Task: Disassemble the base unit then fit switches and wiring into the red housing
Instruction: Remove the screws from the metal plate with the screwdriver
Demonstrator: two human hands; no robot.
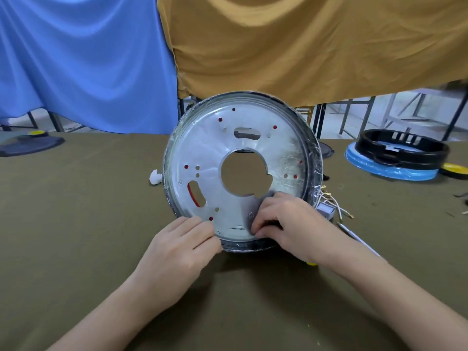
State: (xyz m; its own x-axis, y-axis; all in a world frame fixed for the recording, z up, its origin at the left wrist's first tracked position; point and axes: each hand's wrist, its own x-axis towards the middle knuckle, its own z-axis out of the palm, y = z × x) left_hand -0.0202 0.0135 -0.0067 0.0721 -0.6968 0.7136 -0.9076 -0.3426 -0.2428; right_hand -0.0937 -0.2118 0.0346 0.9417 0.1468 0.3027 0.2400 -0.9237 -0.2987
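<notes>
Both hands grip the near rim of the base unit (243,171), which stands tilted on its edge on the table (76,211)

Left hand (177,249) has its fingers curled against the lower left of the rim, thumb on the metal face; right hand (286,224) pinches at the lower right of the plate with bent fingers beside a screw (250,215), though what sits between the fingertips cannot be told. Red housing (193,197) shows only through the slots and small holes of the silver plate. Loose wires (334,201) lie just right of the unit, a white wad (155,177) just left of it; a black ring (400,148) on a blue disc (390,168) rests near the table's far right edge
</notes>
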